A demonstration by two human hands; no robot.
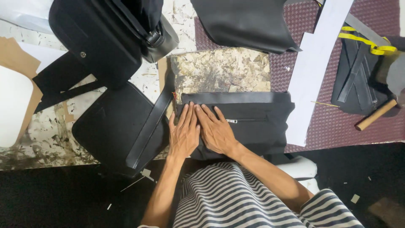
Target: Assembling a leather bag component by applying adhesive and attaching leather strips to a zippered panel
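A long white paper strip [314, 63] lies slanted across the woven maroon mat [337, 126] at the right of the counter [42, 139]. A flat brown cardboard sheet [19, 63] sits at the far left, with a white rounded panel [12, 109] over it. A yellow tape [365, 42] curls over a black folded piece [358, 80] at the far right, beside a wooden handle [375, 115].

The black leather panel with a silver zipper [253, 126] lies at the counter's near edge, in front of a worn stone slab [221, 69]. The left hand [184, 133] and the right hand [216, 131] rest side by side on the panel's left part, both spread flat, fingers stretched out and close together, palms pressing down, gripping nothing. A finished black bag with a strap [122, 126] lies just left of the left hand, and another black bag [105, 38] lies behind it.
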